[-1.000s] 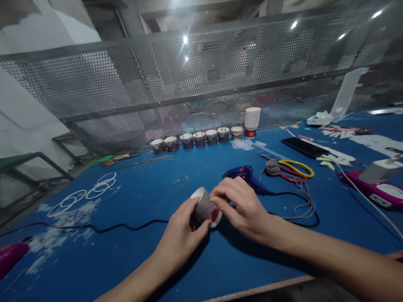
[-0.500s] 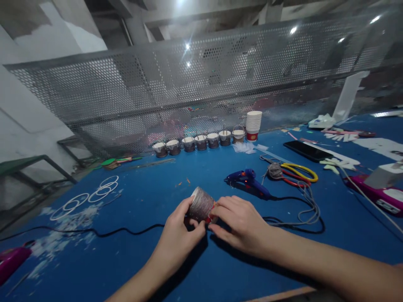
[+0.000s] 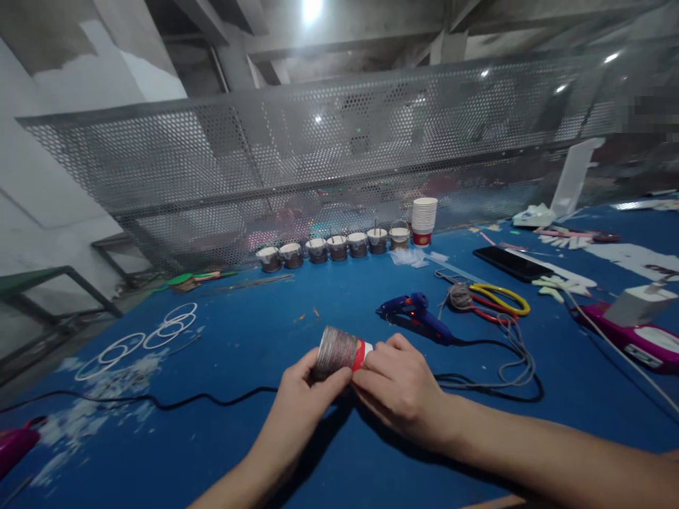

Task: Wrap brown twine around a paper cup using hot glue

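A paper cup (image 3: 337, 351) lies tilted on its side between my hands, just above the blue table. Grey-brown yarn is wound round most of it; a red band and a white end show bare on the right. My left hand (image 3: 305, 396) is closed round the wrapped part, thumb along the near side. At the red end, my right hand (image 3: 400, 382) has its fingers curled and pressed against the cup. Whether those fingers also pinch the yarn's end is hidden. Beyond the right hand rests a blue glue gun (image 3: 416, 314).
Several wrapped cups (image 3: 337, 247) stand in a row at the back beside a stack of paper cups (image 3: 423, 219). Yellow-handled scissors (image 3: 501, 297), a yarn ball (image 3: 460, 297) and a phone (image 3: 512, 263) lie right. White rings (image 3: 172, 325) lie left. A black cord (image 3: 212, 401) crosses the table.
The cup has turned and tipped nearer to horizontal, so more of its red band and white end shows. My right hand's fingers have curled in closer against it.
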Demonstrator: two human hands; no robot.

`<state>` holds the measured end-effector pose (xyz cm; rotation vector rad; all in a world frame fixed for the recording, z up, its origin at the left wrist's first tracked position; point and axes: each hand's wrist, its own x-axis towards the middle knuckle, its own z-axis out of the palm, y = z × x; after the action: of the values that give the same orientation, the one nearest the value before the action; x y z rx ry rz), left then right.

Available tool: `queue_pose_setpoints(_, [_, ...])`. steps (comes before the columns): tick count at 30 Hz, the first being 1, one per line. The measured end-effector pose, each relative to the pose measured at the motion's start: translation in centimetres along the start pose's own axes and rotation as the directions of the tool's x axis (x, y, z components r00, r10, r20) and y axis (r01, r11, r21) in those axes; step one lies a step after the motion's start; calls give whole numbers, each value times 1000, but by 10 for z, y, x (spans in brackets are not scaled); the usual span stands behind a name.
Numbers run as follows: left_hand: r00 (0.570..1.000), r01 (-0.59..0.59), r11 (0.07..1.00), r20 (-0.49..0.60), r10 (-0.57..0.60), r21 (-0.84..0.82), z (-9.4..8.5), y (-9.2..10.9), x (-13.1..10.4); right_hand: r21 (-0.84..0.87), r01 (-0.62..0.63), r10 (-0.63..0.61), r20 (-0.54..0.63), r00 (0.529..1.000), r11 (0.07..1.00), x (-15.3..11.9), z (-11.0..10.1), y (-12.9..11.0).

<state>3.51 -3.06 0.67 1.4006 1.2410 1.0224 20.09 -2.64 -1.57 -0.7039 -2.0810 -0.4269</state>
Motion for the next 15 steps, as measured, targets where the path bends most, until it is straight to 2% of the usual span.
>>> queue_pose_setpoints(4, [992, 124, 986, 21, -122, -114, 2, -4, 4, -57, 47, -47, -2, 999, 997, -2, 8, -2])
queue_pose_setpoints(7, [985, 169, 975, -6, -172, -145, 5, -7, 4, -83, 62, -63, -12, 998, 995, -4, 15, -3])
queue_pose_setpoints(11, [982, 156, 978, -89, -169, -137, 10, -5, 1, -90, 59, -59, -6, 998, 994, -8, 22, -13])
queue_pose_setpoints(15, [988, 101, 988, -106, -113, -115, 10, 1, 0, 34, 249, -250, 12, 968, 968, -9, 24, -34])
